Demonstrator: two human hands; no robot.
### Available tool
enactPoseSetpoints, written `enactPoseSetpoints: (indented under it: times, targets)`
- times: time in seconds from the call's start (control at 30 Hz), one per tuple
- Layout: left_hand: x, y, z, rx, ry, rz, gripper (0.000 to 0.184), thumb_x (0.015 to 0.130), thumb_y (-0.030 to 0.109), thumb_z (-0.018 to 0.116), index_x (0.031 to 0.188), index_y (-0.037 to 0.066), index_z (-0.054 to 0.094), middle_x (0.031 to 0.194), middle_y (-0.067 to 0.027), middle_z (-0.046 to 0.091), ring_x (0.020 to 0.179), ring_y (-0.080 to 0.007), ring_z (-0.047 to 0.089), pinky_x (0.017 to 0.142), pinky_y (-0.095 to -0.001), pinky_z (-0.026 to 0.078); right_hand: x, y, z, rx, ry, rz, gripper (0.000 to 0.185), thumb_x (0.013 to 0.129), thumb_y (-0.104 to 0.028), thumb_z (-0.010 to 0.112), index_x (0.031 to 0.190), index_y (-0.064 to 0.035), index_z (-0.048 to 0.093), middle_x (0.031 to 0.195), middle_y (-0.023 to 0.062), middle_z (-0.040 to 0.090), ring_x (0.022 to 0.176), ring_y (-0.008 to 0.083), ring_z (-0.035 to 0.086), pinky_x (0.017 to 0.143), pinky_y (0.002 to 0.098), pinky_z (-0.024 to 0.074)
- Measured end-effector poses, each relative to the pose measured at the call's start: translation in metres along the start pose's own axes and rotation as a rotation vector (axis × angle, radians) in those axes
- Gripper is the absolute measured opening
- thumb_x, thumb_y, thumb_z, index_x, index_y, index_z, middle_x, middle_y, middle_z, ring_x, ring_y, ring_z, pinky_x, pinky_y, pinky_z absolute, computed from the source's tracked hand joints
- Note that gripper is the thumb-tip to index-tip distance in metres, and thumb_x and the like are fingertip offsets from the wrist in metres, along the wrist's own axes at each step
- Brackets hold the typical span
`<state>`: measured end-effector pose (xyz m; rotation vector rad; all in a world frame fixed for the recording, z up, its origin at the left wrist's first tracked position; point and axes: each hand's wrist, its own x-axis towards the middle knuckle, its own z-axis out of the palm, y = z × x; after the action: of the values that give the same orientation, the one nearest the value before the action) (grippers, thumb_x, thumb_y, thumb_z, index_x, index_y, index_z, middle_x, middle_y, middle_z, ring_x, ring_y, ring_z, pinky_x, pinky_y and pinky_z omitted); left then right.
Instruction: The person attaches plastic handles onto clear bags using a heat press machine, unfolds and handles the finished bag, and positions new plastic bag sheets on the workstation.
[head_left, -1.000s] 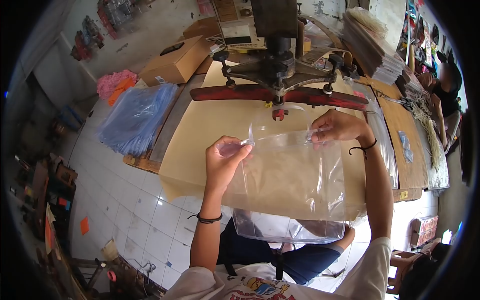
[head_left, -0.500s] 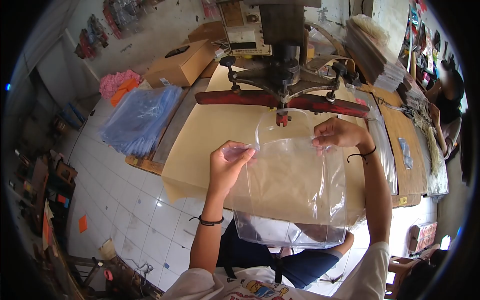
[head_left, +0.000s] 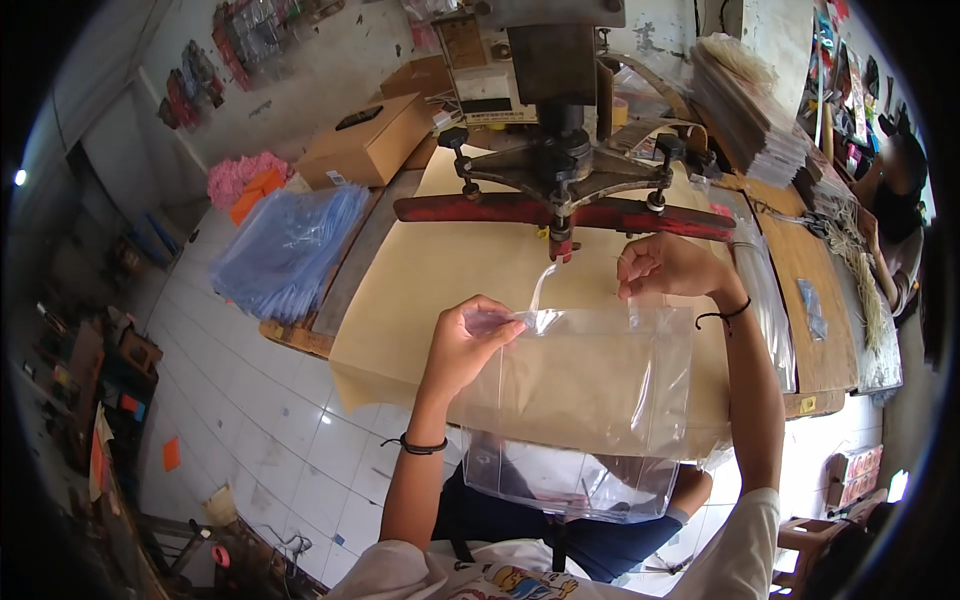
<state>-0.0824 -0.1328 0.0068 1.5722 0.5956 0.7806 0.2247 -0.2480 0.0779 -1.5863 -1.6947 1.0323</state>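
A clear plastic bag [head_left: 580, 385] hangs over the front edge of the tan sheet [head_left: 390, 300] on the table. My left hand [head_left: 478, 345] pinches its top left corner, where a narrow clear strip [head_left: 543, 285] sticks up. Above the bag's top right part is my right hand [head_left: 672, 270], its fingers pressed together around the end of a small clear strip [head_left: 634, 310]. Just beyond both hands stands a press with a red bar [head_left: 480, 208].
Blue plastic sheets [head_left: 290, 250] lie stacked at the left, near a cardboard box [head_left: 370, 140]. Bundled plastic [head_left: 750, 110] stands at the back right. A person [head_left: 900, 190] is at the far right, beside pale cords [head_left: 855, 265].
The clear strip that arched between my hands now stands up loose near my left hand. My left hand and the bag's top edge have moved lower in view.
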Motion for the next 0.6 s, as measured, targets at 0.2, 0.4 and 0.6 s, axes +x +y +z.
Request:
enactPoseSetpoints:
  times: [0.2, 0.4, 0.6]
  targets:
    - [-0.003, 0.006, -0.001, -0.005, -0.042, -0.01, 0.013, 0.087, 0.005, 0.078, 0.093, 0.0, 0.067, 0.089, -0.0072, 0.073, 0.076, -0.0123, 0.068, 0.07, -0.0262, 0.055, 0.0, 0.007, -0.005, 0.347, -0.058, -0.185, 0.018, 0.094, -0.007, 0.068, 0.11, -0.0008, 0.062, 0.093, 0.0034, 0.069, 0.089, 0.0148, 0.07, 0.085, 0.0287, 0.0532]
    - [-0.005, -0.002, -0.011, -0.078, -0.241, 0.08, 0.011, 0.092, 0.008, 0.073, 0.098, -0.001, 0.069, 0.093, -0.0063, 0.074, 0.083, -0.0119, 0.069, 0.076, -0.0253, 0.054, -0.018, -0.009, -0.012, 0.363, -0.247, -0.239, 0.018, 0.096, -0.01, 0.068, 0.11, -0.0005, 0.062, 0.091, 0.0024, 0.067, 0.081, 0.0127, 0.069, 0.081, 0.0275, 0.054]
    - [-0.005, 0.002, -0.003, -0.014, -0.228, 0.084, 0.02, 0.1, 0.017, 0.066, 0.103, -0.002, 0.07, 0.095, -0.0066, 0.073, 0.087, -0.0136, 0.071, 0.077, -0.0265, 0.054, -0.027, -0.012, -0.018, 0.23, -0.082, -0.272, 0.016, 0.094, -0.008, 0.07, 0.105, 0.0004, 0.063, 0.094, 0.0045, 0.07, 0.082, 0.0109, 0.068, 0.077, 0.0272, 0.0551]
